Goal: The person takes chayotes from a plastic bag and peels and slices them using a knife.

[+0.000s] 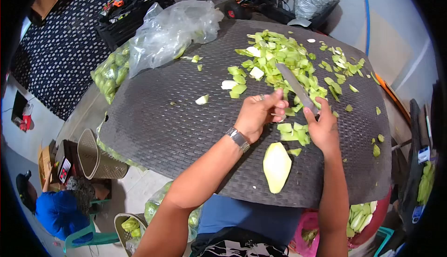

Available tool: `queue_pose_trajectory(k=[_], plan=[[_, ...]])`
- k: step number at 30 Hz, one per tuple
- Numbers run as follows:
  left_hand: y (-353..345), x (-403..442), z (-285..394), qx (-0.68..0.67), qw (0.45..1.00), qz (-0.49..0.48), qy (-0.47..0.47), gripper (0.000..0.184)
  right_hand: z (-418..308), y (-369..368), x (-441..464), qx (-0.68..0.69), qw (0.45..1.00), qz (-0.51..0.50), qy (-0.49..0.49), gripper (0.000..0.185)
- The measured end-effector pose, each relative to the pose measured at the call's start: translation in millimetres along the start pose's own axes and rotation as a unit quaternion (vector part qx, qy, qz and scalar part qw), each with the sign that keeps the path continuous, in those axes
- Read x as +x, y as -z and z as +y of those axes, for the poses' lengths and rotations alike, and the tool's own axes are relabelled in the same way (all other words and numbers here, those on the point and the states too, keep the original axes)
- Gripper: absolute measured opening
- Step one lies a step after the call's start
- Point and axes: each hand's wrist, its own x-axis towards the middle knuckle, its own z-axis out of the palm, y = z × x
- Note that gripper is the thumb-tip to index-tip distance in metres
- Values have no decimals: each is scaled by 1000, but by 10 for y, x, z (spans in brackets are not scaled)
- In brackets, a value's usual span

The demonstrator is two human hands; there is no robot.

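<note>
My right hand (323, 129) grips a knife (294, 83), its blade slanting up and left over a heap of green peelings (272, 54). Just left of it, my left hand (258, 112), with a metal watch (238, 139) on the wrist, has its fingers curled and pinched; whatever may be between them is too small to make out. Below the hands, a peeled pale-green chayote (277, 167) lies on the dark woven-pattern table (167, 117). A few peel strips (294, 133) sit between the chayote and my hands.
A clear plastic bag (174, 31) lies at the table's far left, by a bag of green chayotes (111, 73). Below the right edge, a red tub (379, 219) holds pale cut pieces. A person in blue (63, 215) sits at lower left near a woven basket (95, 157).
</note>
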Motion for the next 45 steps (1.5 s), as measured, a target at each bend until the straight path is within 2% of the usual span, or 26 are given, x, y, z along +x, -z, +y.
queue_pose_trajectory(k=[1, 4, 11, 16, 26, 29, 32, 33, 35, 36, 39, 43, 45], plan=[[30, 34, -11, 6, 1000, -17, 4, 47, -16, 8, -1, -6, 1000, -2, -5, 56], [18, 47, 38, -40, 998, -26, 36, 68, -39, 14, -4, -14, 1000, -5, -12, 57], [32, 50, 35, -57, 997, -14, 47, 62, -90, 64, -10, -4, 999, -27, -23, 58], [13, 37, 36, -39, 998, 1, 39, 51, -134, 75, -39, -37, 998, -37, -15, 61], [-50, -27, 78, 38, 999, 3, 8, 48, -153, 78, -32, -49, 997, -48, -22, 64], [-74, -55, 104, 7, 1000, 12, 12, 36, -137, 68, -54, -44, 998, -46, -21, 64], [8, -1, 22, 80, 996, -28, -38, 22, -137, 64, -52, -49, 997, -45, -25, 64], [1, -4, 51, 83, 995, -16, -42, 12, -149, 72, -39, -49, 997, -49, -30, 65], [-16, -88, 142, 225, 967, -1, -119, 15, -167, 98, -24, -45, 997, -60, -35, 65], [21, -85, 186, 313, 932, -9, -182, 16, -167, 103, -17, -39, 997, -63, -37, 66], [21, -240, 270, 370, 905, -48, -206, 11, -159, 131, -13, -27, 997, -63, -38, 66], [-11, -627, 259, 182, 971, -96, -118, 20, -148, 105, 3, -34, 997, -66, -29, 67], [27, -763, 219, 76, 991, -102, -34, 28, -152, 96, -35, -50, 996, -65, -23, 69]])
